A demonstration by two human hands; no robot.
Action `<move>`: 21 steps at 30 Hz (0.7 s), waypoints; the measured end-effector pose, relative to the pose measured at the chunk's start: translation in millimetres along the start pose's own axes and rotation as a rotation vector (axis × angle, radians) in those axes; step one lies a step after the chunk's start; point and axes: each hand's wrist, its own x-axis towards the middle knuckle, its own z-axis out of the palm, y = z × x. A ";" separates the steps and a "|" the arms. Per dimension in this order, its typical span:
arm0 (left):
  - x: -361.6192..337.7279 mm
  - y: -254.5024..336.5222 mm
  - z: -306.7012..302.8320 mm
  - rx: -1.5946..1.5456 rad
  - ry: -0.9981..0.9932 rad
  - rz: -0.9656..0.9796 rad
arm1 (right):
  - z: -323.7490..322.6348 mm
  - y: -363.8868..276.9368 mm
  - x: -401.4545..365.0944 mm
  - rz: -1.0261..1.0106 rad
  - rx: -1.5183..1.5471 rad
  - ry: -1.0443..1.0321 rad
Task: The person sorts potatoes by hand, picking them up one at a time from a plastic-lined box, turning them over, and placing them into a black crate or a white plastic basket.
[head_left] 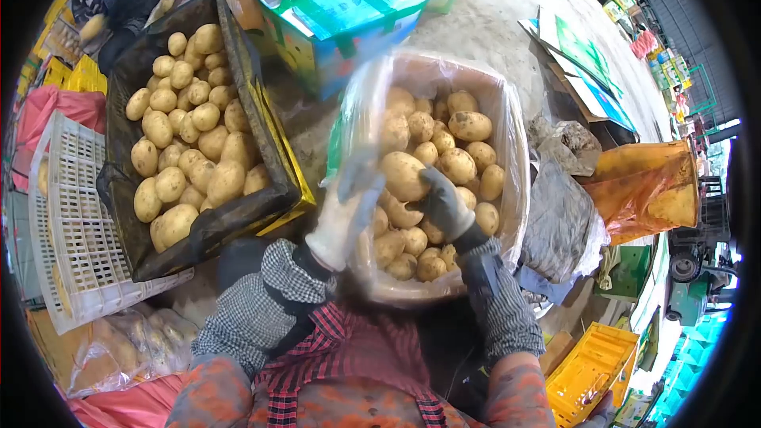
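Right hand (pixel 445 204) clasping 1 potato (pixel 403 175) over a full box (pixel 512 139), left hand (pixel 344 220) gripping its plastic liner (pixel 358 103), potato-filled crate (pixel 266 136) beside

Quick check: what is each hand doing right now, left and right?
Left hand: blurred against the plastic liner; grip cannot be told.
Right hand: closed on a large potato.

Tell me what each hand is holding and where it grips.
Right hand grips a large potato by its right end. Left hand is on the plastic liner's left edge; blur hides any grip.
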 end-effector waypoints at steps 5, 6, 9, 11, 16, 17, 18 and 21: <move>-5.3 9.0 20.7 -0.365 0.030 -0.230 | 61.3 -46.3 -42.5 -0.211 0.144 0.079; -7.2 12.0 23.8 -0.381 0.029 -0.205 | 64.2 -51.4 -50.8 -0.286 -0.013 0.053; -6.0 5.3 17.3 -0.295 -0.017 -0.192 | 52.3 -42.8 -60.1 -0.766 -0.769 0.127; -4.2 3.1 21.2 -0.278 0.022 -0.136 | 55.1 -53.3 -66.2 -1.168 -1.398 0.130; -3.9 3.9 10.6 -0.439 -0.058 -0.076 | 51.3 -47.5 -78.2 -0.853 -0.802 0.118; -4.5 5.9 9.1 -0.434 -0.064 -0.105 | 51.6 -45.3 -72.7 -0.852 -0.764 0.157; -5.5 6.9 8.4 -0.430 -0.070 -0.133 | 53.4 -43.7 -70.1 -0.849 -0.726 0.196; -8.2 -5.3 5.4 -0.379 -0.105 -0.112 | 75.1 -35.7 -77.0 -0.790 -0.872 0.065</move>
